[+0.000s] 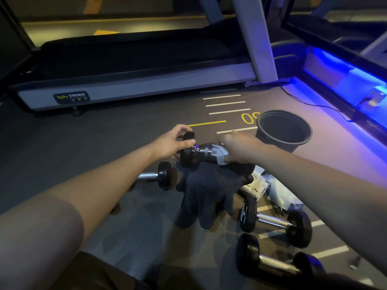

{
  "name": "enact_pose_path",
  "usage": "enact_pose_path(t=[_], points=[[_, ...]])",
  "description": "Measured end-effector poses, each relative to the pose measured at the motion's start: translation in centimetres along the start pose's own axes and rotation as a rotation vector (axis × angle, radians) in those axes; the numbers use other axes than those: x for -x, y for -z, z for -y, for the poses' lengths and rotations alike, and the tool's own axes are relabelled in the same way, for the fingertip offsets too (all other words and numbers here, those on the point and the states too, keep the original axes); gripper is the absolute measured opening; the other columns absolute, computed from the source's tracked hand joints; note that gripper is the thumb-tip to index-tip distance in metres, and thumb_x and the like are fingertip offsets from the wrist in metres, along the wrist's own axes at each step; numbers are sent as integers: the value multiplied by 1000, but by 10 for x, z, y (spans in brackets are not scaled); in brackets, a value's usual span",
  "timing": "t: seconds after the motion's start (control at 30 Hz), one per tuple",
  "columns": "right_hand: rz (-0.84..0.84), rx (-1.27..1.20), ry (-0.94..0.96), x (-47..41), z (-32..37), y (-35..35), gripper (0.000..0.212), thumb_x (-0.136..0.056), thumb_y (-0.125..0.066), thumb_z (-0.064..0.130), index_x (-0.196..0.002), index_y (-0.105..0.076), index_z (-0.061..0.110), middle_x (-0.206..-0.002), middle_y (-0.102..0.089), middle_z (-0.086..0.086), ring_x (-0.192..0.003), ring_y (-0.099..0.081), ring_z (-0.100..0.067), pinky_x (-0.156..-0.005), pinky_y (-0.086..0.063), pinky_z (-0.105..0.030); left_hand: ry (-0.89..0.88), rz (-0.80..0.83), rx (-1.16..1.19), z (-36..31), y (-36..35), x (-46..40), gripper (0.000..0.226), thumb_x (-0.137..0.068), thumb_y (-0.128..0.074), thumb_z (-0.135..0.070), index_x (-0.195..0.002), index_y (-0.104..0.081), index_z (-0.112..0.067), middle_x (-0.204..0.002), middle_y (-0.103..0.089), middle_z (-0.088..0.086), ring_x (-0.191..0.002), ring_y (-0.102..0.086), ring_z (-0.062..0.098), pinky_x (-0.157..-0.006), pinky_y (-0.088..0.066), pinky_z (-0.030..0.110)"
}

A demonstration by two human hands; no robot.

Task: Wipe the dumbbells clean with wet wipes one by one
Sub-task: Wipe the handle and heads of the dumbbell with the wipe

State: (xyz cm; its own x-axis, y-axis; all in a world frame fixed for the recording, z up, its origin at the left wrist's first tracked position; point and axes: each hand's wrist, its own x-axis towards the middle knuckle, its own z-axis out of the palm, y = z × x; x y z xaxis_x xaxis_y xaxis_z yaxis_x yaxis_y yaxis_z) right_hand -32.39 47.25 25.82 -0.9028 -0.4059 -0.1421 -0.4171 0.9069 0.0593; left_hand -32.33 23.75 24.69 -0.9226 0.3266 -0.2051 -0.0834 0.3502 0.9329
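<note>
Dim room here, blue-violet glow spilling from a light strip along the floor's far right edge. Near corners sink into shadow, straight lines bow at the frame edges, and detail looks slightly soft, perhaps motion blur.

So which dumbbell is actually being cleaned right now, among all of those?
Start at the treadmill and come toward the black bucket. Just left of it, the dumbbell being wiped is held between both hands: the left hand grips one end, the right hand presses a wet wipe round its handle. It alone is lifted; the others lie on the floor.

Black chrome-handled dumbbell midair, white wet wipe around handle
</note>
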Motion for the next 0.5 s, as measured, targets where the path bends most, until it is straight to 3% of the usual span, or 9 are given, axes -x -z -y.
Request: enact_pose_path(t=[0.13,0.3,0.4,0.5], points=[[-30,-34,27,9,-3,0,39,-83,-72,29,-119,-59,20,-108,-65,-10,-101,-62,-33,-71,-46,-35,-6,-3,18,1,-2,1,30,-98,-61,-17,-125,-48,-21,-116,-57,-14,-84,-65,12,-54,-57,25],[-125,-224,9,20,-16,17,13,-86,-69,30,-98,-66,23,-83,-59,-1,-87,-57,-26,-65,-42,-34,-11,-12,-9,4,0,-1,24,-98,-63,-21,-117,-50,-29,-121,-58,-12,-88,-66,16,-63,-58,36],[-180,-314,-19,28,-27,25,10,-81,-69,26,-90,-65,28,-83,-65,0,-83,-50,-22,-71,-49,-39,-11,-14,-2,3,0,-3,23,-98,-62,-21,-114,-50,-32,-122,-58,-10,-85,-67,13,-56,-57,31],[-299,-345,-61,37,-36,21,11,-78,-65,22,-87,-63,28,-77,-65,1,-78,-54,-27,-65,-48,-39,-18,-23,1,5,-1,-3,24,-98,-61,-19,-118,-49,-27,-122,-58,-8,-85,-67,11,-52,-56,28]])
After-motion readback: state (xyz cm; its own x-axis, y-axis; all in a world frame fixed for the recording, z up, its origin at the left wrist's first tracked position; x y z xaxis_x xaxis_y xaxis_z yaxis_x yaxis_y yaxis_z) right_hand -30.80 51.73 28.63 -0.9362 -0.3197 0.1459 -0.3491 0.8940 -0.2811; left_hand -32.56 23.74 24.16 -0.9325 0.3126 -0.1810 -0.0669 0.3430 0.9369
